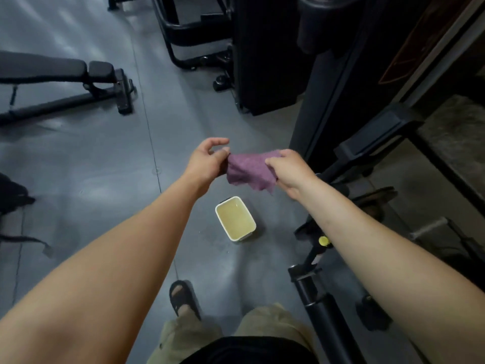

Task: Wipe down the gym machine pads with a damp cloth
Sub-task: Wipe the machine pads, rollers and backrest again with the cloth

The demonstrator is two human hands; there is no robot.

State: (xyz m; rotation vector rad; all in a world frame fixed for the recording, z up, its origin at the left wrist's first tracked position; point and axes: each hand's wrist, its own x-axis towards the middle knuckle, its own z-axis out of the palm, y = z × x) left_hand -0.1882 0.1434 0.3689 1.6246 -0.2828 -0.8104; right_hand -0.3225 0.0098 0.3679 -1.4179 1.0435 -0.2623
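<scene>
Above floor point(105, 179), near tub point(217, 210): left hand point(207, 158) and right hand point(288, 172) each pinch cloth point(249, 169) edge, spreading it flat, likely for wiping.

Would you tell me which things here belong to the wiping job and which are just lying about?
For the job: purple cloth, held by left hand and right hand; white tub of yellowish liquid; black roller pad.
Lying about: adjustable bench; dark bag at left edge.

Cloth point(249, 169) spans left hand point(207, 161) to right hand point(288, 172), seemingly above the tub point(240, 238); bench point(52, 69) lies left.
</scene>
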